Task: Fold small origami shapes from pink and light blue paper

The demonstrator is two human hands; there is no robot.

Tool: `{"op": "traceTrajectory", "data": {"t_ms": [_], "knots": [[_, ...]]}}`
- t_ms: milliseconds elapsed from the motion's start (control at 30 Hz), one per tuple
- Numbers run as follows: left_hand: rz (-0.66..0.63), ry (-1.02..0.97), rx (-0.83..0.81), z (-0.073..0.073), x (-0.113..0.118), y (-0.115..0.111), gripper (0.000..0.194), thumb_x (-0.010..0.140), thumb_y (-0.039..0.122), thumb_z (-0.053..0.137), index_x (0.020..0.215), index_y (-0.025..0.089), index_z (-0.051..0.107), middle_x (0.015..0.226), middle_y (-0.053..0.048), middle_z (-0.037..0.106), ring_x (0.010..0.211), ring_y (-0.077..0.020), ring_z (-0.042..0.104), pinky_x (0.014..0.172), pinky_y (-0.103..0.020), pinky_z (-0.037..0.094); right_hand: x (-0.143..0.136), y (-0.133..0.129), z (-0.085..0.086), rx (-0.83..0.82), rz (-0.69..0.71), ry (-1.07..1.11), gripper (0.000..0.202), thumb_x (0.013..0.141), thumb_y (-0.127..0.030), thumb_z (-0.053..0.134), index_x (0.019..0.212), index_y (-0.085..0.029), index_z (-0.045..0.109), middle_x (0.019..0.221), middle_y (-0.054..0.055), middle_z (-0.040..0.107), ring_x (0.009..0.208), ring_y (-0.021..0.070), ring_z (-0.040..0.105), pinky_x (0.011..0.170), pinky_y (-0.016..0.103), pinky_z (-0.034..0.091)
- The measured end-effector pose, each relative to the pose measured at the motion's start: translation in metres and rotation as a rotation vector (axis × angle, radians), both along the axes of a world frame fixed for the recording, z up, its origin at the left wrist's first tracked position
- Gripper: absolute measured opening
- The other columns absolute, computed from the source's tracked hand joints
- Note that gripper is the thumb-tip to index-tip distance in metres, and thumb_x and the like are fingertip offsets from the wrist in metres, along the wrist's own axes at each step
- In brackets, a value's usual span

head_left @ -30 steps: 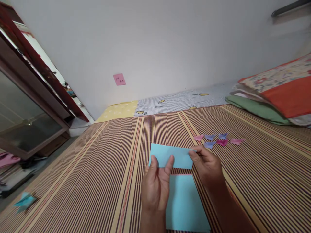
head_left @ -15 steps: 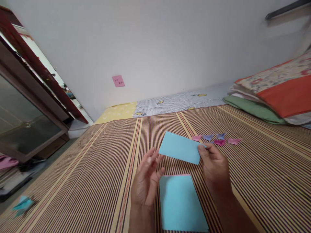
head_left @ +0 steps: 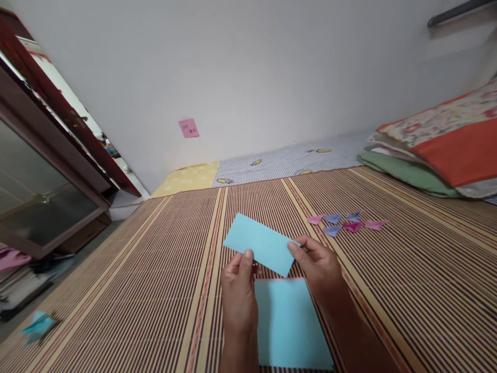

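Between my hands is a light-blue rectangle of paper, tilted with its left end higher. My left hand pinches its lower edge, thumb on the near face. At the right end, the thumb and fingers of my right hand grip the edge. Below lies a stack of light-blue sheets with a thin pink edge showing along its far side. My left wrist covers part of the stack's left edge.
Several small folded paper pieces, among them a magenta one, lie on the striped mat to the right. A folded blue paper piece sits far left. Folded bedding is at the right; a pink note sticks to the wall.
The paper has moved left and slightly down with my right hand. My left hand, open beside it before, has closed on its lower edge.
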State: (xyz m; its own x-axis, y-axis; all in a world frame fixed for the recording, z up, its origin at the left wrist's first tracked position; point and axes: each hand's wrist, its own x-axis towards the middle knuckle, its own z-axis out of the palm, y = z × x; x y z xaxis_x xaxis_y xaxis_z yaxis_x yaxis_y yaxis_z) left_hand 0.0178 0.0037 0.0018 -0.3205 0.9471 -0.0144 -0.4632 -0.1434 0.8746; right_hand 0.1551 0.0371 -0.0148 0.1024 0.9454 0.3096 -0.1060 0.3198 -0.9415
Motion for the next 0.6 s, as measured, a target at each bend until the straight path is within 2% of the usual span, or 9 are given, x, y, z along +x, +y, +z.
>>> {"op": "traceTrajectory", "data": {"t_ms": [67, 133, 200, 267, 367, 433, 500, 600], "knots": [[0.014, -0.052, 0.014, 0.003, -0.005, 0.001, 0.023, 0.081, 0.037, 0.08, 0.084, 0.015, 0.075, 0.079, -0.003, 0.073, 0.072, -0.0131, 0.065, 0.069, -0.022, 0.051, 0.007, 0.004, 0.0, 0.019, 0.06, 0.004, 0.037, 0.094, -0.046, 0.062, 0.071, -0.018, 0.066, 0.061, 0.0, 0.061, 0.058, 0.0148, 0.057, 0.056, 0.024, 0.047], [0.008, -0.078, 0.017, 0.005, -0.011, 0.002, 0.022, 0.079, 0.035, 0.082, 0.078, 0.014, 0.074, 0.073, -0.002, 0.071, 0.067, -0.0118, 0.063, 0.063, -0.02, 0.049, 0.016, 0.01, -0.002, 0.034, 0.076, 0.044, 0.038, 0.097, -0.049, 0.056, 0.082, -0.018, 0.071, 0.067, 0.002, 0.067, 0.063, 0.0165, 0.063, 0.061, 0.027, 0.052], [-0.035, -0.072, 0.012, 0.005, -0.017, 0.002, 0.026, 0.077, 0.034, 0.083, 0.069, 0.014, 0.069, 0.061, 0.001, 0.063, 0.056, -0.0089, 0.055, 0.053, -0.018, 0.043, 0.026, 0.013, -0.004, 0.053, 0.023, 0.008, 0.027, 0.093, -0.044, 0.065, 0.094, -0.018, 0.074, 0.077, 0.005, 0.073, 0.069, 0.0179, 0.067, 0.066, 0.029, 0.056], [-0.096, -0.054, 0.0, 0.004, -0.022, 0.002, 0.031, 0.077, 0.034, 0.083, 0.063, 0.014, 0.064, 0.054, 0.003, 0.057, 0.05, -0.0072, 0.047, 0.048, -0.017, 0.037, 0.032, 0.013, -0.004, 0.097, 0.02, -0.064, 0.023, 0.09, -0.035, 0.07, 0.106, -0.02, 0.074, 0.093, 0.007, 0.076, 0.086, 0.0211, 0.072, 0.078, 0.035, 0.059], [-0.175, -0.017, -0.04, 0.003, -0.026, 0.001, 0.034, 0.078, 0.035, 0.082, 0.063, 0.013, 0.061, 0.052, 0.004, 0.053, 0.047, -0.006, 0.041, 0.046, -0.017, 0.033, 0.034, 0.006, 0.006, 0.256, 0.043, -0.231, 0.028, 0.09, -0.024, 0.067, 0.117, -0.024, 0.072, 0.118, 0.01, 0.073, 0.107, 0.0248, 0.069, 0.09, 0.041, 0.058], [-0.221, 0.006, -0.064, 0.003, -0.027, 0.0, 0.034, 0.078, 0.036, 0.082, 0.063, 0.013, 0.062, 0.051, 0.004, 0.052, 0.045, -0.0052, 0.039, 0.045, -0.017, 0.031, 0.032, -0.002, 0.015, 0.381, 0.064, -0.4, 0.035, 0.091, -0.017, 0.064, 0.124, -0.028, 0.071, 0.132, 0.009, 0.066, 0.125, 0.0267, 0.061, 0.101, 0.045, 0.053], [-0.263, 0.009, -0.079, 0.005, -0.027, -0.001, 0.033, 0.078, 0.036, 0.082, 0.064, 0.012, 0.064, 0.052, 0.004, 0.052, 0.045, -0.0046, 0.038, 0.045, -0.017, 0.03, 0.029, -0.01, 0.024, 0.456, 0.098, -0.512, 0.039, 0.094, -0.015, 0.059, 0.128, -0.031, 0.068, 0.14, 0.007, 0.062, 0.13, 0.0258, 0.057, 0.106, 0.046, 0.049], [-0.307, -0.036, -0.1, 0.005, -0.026, 0.0, 0.029, 0.078, 0.035, 0.082, 0.069, 0.011, 0.068, 0.052, 0.005, 0.05, 0.043, -0.0032, 0.034, 0.042, -0.016, 0.027, 0.028, -0.017, 0.032, 0.51, 0.129, -0.587, 0.034, 0.098, -0.018, 0.057, 0.126, -0.032, 0.07, 0.14, 0.007, 0.062, 0.128, 0.026, 0.059, 0.103, 0.044, 0.051]]}}
